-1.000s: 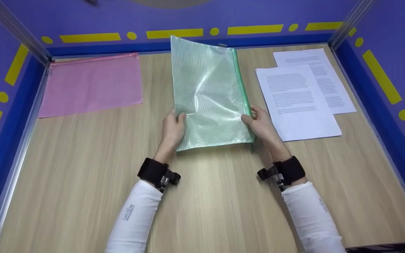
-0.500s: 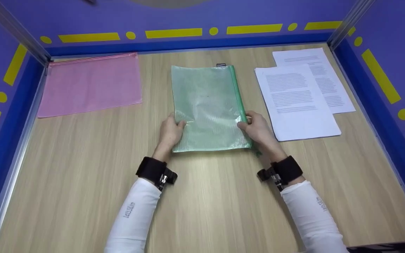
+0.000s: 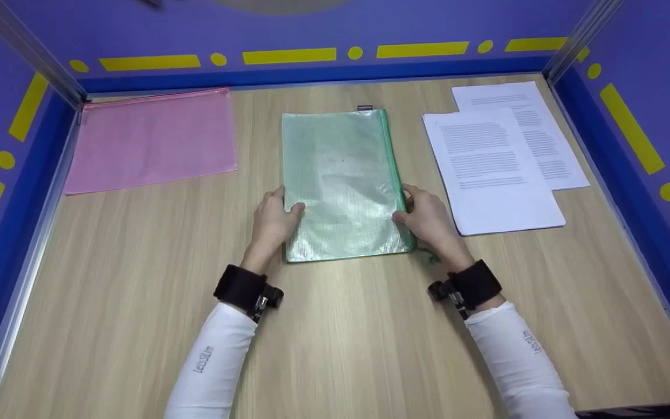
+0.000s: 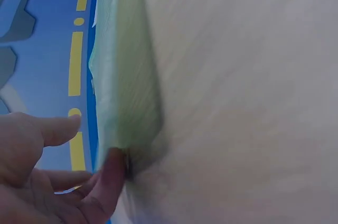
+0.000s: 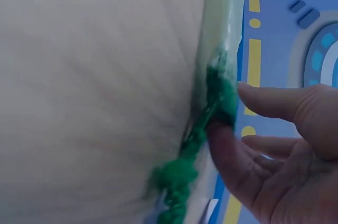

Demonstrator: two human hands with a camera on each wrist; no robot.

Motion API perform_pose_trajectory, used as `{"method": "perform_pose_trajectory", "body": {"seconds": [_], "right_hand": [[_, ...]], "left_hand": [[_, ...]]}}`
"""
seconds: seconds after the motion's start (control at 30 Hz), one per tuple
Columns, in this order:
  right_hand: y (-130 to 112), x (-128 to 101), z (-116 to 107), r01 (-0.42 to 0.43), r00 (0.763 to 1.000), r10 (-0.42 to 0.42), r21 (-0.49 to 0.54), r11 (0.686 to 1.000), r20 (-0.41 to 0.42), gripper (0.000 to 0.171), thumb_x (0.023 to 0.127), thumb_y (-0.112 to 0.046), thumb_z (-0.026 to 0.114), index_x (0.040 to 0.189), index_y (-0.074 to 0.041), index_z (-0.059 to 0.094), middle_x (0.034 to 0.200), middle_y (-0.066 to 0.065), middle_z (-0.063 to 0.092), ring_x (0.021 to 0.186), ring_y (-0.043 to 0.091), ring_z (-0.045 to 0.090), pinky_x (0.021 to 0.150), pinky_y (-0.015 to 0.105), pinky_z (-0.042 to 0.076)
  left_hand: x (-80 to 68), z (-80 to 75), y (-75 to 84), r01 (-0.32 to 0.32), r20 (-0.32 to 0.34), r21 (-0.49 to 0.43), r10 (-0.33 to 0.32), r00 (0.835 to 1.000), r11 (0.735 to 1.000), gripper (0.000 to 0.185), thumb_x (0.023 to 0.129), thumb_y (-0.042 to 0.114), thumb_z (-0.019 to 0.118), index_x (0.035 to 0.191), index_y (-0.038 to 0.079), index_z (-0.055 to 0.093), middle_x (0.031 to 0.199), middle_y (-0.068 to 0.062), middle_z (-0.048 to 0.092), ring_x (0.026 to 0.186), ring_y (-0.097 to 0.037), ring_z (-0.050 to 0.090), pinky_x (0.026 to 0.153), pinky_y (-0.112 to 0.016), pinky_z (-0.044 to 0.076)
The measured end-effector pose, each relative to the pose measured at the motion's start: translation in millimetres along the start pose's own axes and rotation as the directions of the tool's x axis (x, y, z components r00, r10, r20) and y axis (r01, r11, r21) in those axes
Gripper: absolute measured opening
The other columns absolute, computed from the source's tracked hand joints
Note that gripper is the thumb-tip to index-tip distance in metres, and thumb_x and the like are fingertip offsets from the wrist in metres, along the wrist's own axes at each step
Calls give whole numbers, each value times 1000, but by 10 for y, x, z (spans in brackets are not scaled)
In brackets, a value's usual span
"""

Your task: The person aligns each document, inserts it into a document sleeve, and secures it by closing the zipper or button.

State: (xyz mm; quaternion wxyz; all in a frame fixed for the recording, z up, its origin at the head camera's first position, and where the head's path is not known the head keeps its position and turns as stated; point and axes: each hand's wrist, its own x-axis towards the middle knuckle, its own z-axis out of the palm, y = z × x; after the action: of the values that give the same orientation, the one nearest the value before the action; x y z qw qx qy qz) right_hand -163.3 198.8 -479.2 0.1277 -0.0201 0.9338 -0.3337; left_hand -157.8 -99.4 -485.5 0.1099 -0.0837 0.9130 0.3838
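A translucent green mesh zipper pouch (image 3: 341,180) lies mid-table, its green zipper along the right side. At its left edge is my left hand (image 3: 274,218), thumb raised off the sheet and a fingertip touching the edge in the left wrist view. My right hand (image 3: 428,215) pinches the zipper edge, thumb above and fingers below. A green knotted cord (image 5: 177,176) hangs from that side in the right wrist view. At the back left a pink zipper pouch (image 3: 154,142) lies flat.
Printed sheets (image 3: 492,174) lie in a stack at the right, partly over another printed sheet (image 3: 550,139). Purple panels (image 3: 288,29) with yellow marks border the wooden table (image 3: 358,343) at the back and sides.
The green pouch has come down from a tilted, raised position to flat on the table. My left hand has shifted left and loosened from its edge; the right hand moved slightly lower.
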Motion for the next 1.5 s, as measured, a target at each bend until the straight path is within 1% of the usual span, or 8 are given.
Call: {"method": "perform_pose_trajectory", "body": {"seconds": [0.13,0.3,0.53,0.67,0.77,0.9,1.33,1.5], "right_hand": [[-73,-72,31,46,998,-50,-140,989,-26,65,87,-19,73,145,-1,47,131,28,56,114,42,61,91,52,54],[-154,-216,119,154,987,-158,-261,953,7,58,87,-20,73,139,-1,54,139,31,51,124,47,55,98,56,51],[-234,-358,220,222,975,-200,-330,918,98,56,87,-25,73,137,-4,57,143,30,50,131,48,49,100,58,50],[-223,-363,254,242,969,-204,-368,898,139,54,88,-27,73,136,-7,58,143,30,50,132,48,49,99,58,51],[-212,-351,275,259,965,-216,-389,884,151,51,89,-27,72,135,-8,60,142,29,51,131,47,50,98,58,51],[-217,-326,294,272,962,-230,-395,878,149,50,89,-28,72,134,-8,61,140,30,51,129,47,51,98,58,51],[-375,-206,399,304,951,-247,-407,862,187,51,92,-33,68,138,-14,59,147,29,46,138,48,43,98,60,51],[-434,-143,445,322,943,-251,-409,854,218,52,93,-36,66,140,-15,57,150,28,43,141,47,39,101,61,49]], "left_hand": [[-95,-6,23,-67,-4,105,68,998,992,60,97,31,61,147,3,44,147,-24,46,132,-41,51,108,-50,46],[-247,18,63,-176,31,227,173,984,958,51,96,30,64,141,8,54,142,-20,53,131,-39,50,101,-52,50],[-436,144,117,-356,137,320,329,934,878,45,94,29,67,135,12,60,141,-16,56,132,-39,49,104,-53,48],[-503,241,119,-415,200,380,365,909,826,45,93,29,68,134,11,61,143,-19,54,133,-41,49,103,-54,49],[-526,290,108,-426,217,417,367,904,803,45,94,29,67,135,12,61,144,-20,53,134,-41,49,101,-54,50],[-525,309,95,-424,197,441,375,906,791,42,94,29,67,132,13,64,144,-19,53,133,-41,49,99,-54,51],[-394,177,-1,-353,140,473,327,935,807,44,94,30,67,134,14,62,143,-19,52,132,-40,49,96,-54,53],[-320,94,-45,-319,142,458,286,948,830,47,93,33,68,136,16,61,144,-19,50,133,-40,47,98,-55,51]]}}
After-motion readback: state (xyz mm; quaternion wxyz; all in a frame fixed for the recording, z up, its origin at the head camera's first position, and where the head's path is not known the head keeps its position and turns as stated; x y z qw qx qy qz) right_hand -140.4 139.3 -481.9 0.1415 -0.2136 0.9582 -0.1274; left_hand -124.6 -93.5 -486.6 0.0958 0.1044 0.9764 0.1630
